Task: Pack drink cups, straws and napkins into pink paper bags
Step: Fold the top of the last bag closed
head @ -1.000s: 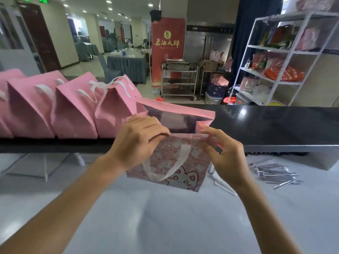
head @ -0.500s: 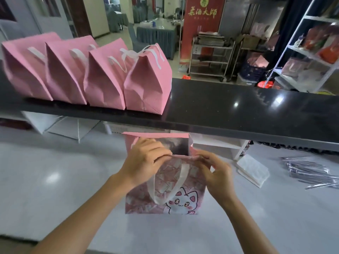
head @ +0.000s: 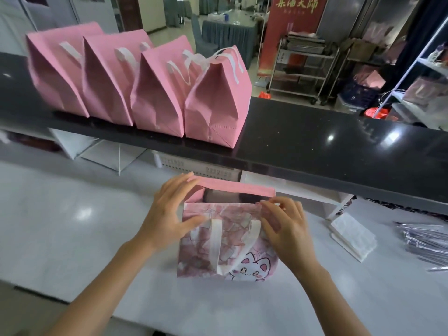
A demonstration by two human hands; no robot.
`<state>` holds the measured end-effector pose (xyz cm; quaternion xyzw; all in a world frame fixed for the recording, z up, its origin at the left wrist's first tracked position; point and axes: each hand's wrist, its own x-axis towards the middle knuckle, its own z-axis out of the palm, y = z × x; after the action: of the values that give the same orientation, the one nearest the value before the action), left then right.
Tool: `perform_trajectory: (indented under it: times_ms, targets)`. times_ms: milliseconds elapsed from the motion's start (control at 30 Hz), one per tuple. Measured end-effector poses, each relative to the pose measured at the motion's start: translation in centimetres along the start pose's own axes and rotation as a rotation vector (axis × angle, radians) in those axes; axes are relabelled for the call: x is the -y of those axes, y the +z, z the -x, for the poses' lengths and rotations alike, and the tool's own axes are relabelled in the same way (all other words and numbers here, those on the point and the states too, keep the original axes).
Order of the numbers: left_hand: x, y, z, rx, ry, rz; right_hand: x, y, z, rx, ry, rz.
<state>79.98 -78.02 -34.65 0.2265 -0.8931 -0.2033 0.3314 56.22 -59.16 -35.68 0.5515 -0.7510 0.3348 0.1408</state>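
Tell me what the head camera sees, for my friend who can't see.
Two hands, left hand and right hand, hold open a pink cat bag on a white counter. Four folded pink bags stand on the black shelf behind.

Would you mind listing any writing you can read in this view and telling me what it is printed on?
"茶油大师": large yellow characters on the red banner standing in the room behind the counter.
Smaller line under those characters on the same banner: too blurred to read.
Cat-print bag: a cartoon cat face only, no readable words.
Items on the white shelf rack: any labels are too small and blurred to read.
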Motion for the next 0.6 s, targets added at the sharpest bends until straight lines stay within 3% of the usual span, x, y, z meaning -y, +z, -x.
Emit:
perform_trajectory:
  times_ms: [133, 233, 400, 600]
  targets:
    - [1.0, 0.3, -1.1, 0.016, -0.104, 0.145, -0.1, 0.8, -1.2, -0.005, -0.051, 0.124]
    - [1.9, 0.3, -2.1, 0.017, -0.142, 0.143, -0.5, 1.2, -2.5, 0.022, -0.072, 0.116]
    - [2.1, 0.5, -3.6, 0.091, -0.341, 0.383, -1.0, 2.3, -4.2, 0.047, -0.12, 0.09]
    - [2.4, 1.4, -4.5, 0.005, -0.311, 0.368, 0.3, 3.8, -6.5, 0.066, -0.143, 0.205]
